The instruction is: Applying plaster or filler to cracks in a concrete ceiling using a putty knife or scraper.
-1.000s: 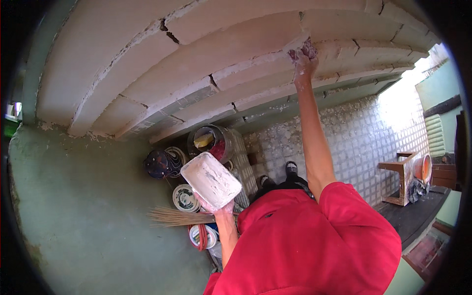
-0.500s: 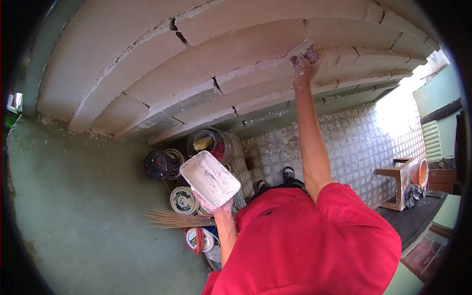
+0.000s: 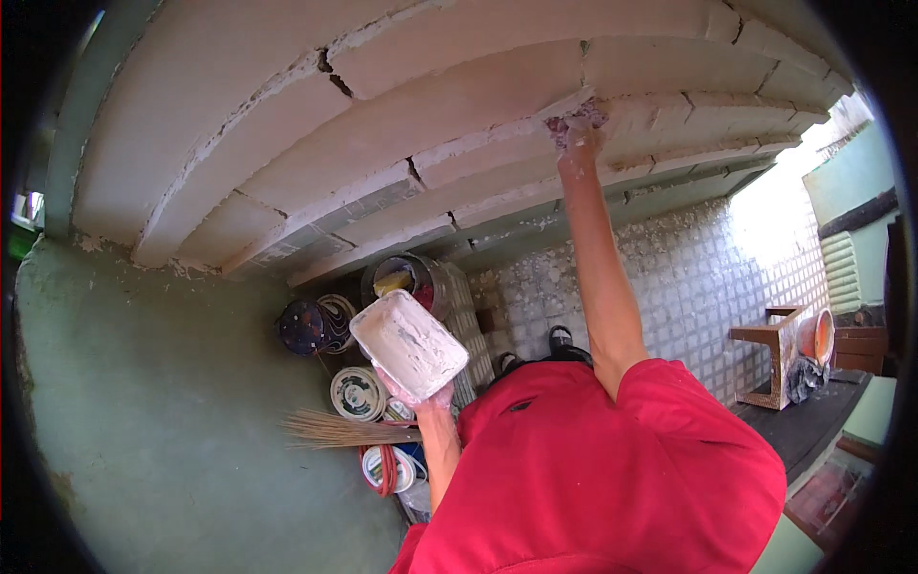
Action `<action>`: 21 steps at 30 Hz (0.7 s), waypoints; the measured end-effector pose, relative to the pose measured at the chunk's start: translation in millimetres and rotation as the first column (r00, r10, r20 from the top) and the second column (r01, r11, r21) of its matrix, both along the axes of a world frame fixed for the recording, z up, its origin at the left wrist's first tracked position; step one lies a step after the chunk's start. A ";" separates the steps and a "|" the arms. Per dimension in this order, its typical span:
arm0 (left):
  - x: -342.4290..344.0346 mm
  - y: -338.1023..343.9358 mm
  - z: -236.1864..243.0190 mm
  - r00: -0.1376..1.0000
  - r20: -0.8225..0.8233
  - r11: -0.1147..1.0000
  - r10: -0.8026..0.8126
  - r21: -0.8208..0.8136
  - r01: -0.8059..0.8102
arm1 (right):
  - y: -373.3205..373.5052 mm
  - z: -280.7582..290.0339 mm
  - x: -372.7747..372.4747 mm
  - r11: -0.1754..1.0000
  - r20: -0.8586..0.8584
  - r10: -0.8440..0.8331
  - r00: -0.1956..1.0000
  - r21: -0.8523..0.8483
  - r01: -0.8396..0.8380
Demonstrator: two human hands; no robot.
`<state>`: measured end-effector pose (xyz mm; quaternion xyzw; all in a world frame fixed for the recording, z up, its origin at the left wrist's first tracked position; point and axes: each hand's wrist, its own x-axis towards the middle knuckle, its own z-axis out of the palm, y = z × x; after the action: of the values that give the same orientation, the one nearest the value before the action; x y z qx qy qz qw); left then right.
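Note:
My left hand (image 3: 418,389) grips a white rectangular tub (image 3: 411,346) from below, its inside smeared with whitish paste. Raised in front of me, my right hand (image 3: 577,136) is coated with the same sort of paste. Its closed fingers are against the ledge of a pale stepped wall (image 3: 459,81), beside a seam. A thin, pale flat edge shows just above those fingers; whether it is a blade or part of the wall, I cannot make out. Dark cracks cut through the ledges to the left of this hand.
Left of my body stand a large bucket (image 3: 421,277) with things inside, a dark stained pail (image 3: 301,327), a lidded white tub (image 3: 358,393) and a stick broom (image 3: 349,429). At right, a wooden stool (image 3: 765,335) and an orange-lined bucket (image 3: 816,337) are on a dark tabletop (image 3: 803,426).
My right hand has slid a little left and slightly down along the ledge. The left hand and its tub have stayed almost where they were.

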<state>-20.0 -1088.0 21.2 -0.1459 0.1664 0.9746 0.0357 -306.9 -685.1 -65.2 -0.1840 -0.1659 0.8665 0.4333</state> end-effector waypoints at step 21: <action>2.0 -6.0 -8.3 0.997 0.051 0.997 0.066 -0.048 -0.063 | -99.9 43.2 13.6 0.975 0.157 0.212 0.965 -0.107 -0.197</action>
<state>-18.0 -1094.0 12.9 -0.1775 0.1833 0.9669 0.0051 -293.3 -785.0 -22.0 -0.2573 -0.1803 0.8948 0.3172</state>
